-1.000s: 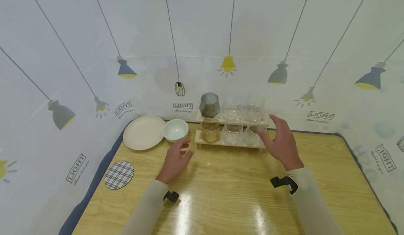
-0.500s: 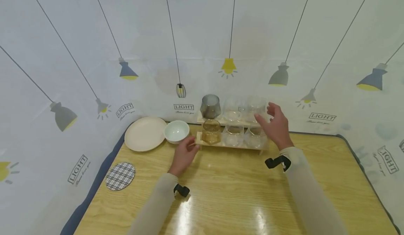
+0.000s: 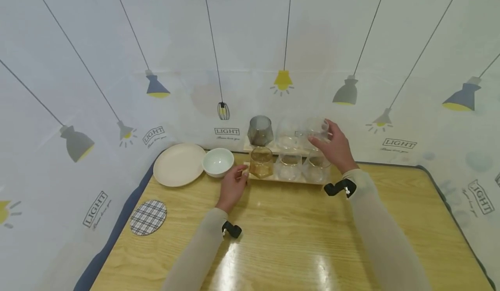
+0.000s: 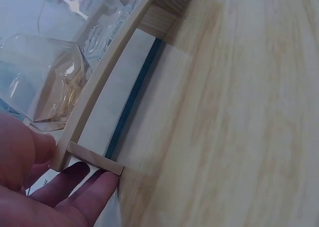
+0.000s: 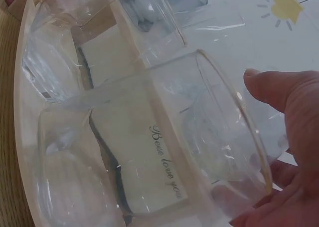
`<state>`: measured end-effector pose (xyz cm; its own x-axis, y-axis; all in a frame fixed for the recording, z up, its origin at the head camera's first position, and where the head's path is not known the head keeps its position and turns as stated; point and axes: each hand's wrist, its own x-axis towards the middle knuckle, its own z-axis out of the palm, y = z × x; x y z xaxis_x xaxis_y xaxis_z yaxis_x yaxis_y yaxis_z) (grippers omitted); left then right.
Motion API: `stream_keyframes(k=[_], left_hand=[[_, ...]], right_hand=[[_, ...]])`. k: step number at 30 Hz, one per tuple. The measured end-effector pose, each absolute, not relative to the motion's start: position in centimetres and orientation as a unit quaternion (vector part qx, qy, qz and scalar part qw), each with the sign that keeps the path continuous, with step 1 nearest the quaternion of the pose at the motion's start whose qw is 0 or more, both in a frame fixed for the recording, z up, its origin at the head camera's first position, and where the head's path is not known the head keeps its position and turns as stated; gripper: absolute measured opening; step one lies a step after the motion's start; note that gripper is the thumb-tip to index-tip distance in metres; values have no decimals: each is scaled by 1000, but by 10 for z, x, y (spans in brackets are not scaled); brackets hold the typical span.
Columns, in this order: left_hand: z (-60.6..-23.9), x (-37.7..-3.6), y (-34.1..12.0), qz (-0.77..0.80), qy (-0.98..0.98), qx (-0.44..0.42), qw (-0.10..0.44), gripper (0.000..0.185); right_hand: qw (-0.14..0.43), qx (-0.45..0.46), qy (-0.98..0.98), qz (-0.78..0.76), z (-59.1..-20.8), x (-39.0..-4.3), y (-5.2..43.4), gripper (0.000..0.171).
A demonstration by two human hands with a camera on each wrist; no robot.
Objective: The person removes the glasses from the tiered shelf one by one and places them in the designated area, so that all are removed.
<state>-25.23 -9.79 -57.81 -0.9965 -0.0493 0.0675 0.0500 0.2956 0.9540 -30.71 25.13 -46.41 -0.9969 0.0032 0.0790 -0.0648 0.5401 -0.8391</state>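
A two-tier wooden rack (image 3: 289, 181) holds glasses in two rows. My left hand (image 3: 232, 187) grips its front left end; the left wrist view shows thumb at the board's tip (image 4: 61, 159) and fingers curled at the short leg (image 4: 97, 158). At the upper right, my right hand (image 3: 337, 147) holds the clear glass (image 3: 315, 128), thumb in front and fingers round the right side. The right wrist view has a gold-rimmed clear glass (image 5: 134, 137) of the front row overlapping those fingers. An amber glass (image 3: 261, 163) stands front left, a smoky grey one (image 3: 260, 131) behind it.
Left of the rack are a pale green bowl (image 3: 218, 162) and a cream plate (image 3: 179, 165). A round checked coaster (image 3: 148, 217) lies on the wooden table (image 3: 281, 239). Lamp-printed sheeting (image 3: 250, 30) stands right behind the rack.
My left hand has moved right and forward onto the rack's left end. My right hand has moved up and left to the back right glass. The glasses stand where they were.
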Motion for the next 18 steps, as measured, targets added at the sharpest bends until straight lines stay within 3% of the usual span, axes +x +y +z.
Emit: stream_keyframes(k=[9, 18], left_hand=[[-577, -255, -98, -600, -799, 19, 25, 29], [-579, -256, -95, -593, -804, 11, 43, 30]], right_hand=[[23, 16, -866, 499, -467, -309, 254, 102], [20, 24, -859, 511, -468, -306, 260, 99]])
